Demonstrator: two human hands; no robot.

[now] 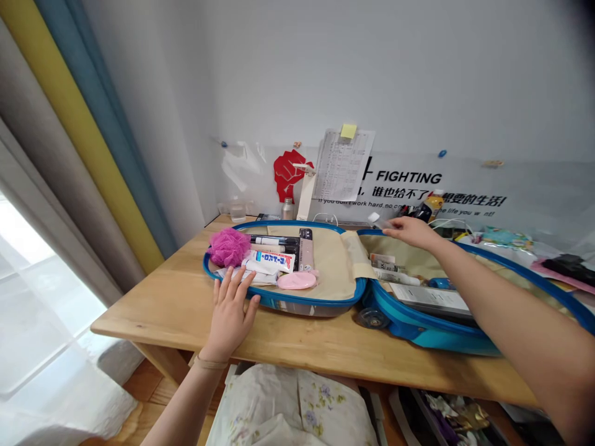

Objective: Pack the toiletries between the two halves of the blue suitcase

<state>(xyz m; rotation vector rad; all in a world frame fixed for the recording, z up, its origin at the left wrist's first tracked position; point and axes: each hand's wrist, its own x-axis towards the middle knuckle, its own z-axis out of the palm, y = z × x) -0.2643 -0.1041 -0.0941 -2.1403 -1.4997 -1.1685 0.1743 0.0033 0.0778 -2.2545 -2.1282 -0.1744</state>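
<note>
An open blue suitcase lies on the desk with its two halves side by side. My left hand rests with spread fingers on the near left rim. Close to its fingertips, in the left half, are a pink bath puff, a toothpaste tube, several pens and a flat pink oval item. My right hand is closed on a small clear bottle with a white cap, above the far edge of the right half. In that half lie small tubes and a grey-white flat box.
Behind the suitcase stand a white desk lamp, a metallic bottle, a clear cup and an orange-yellow bottle. Assorted items fill the desk's right end. Below the wooden desk is a container of crumpled things.
</note>
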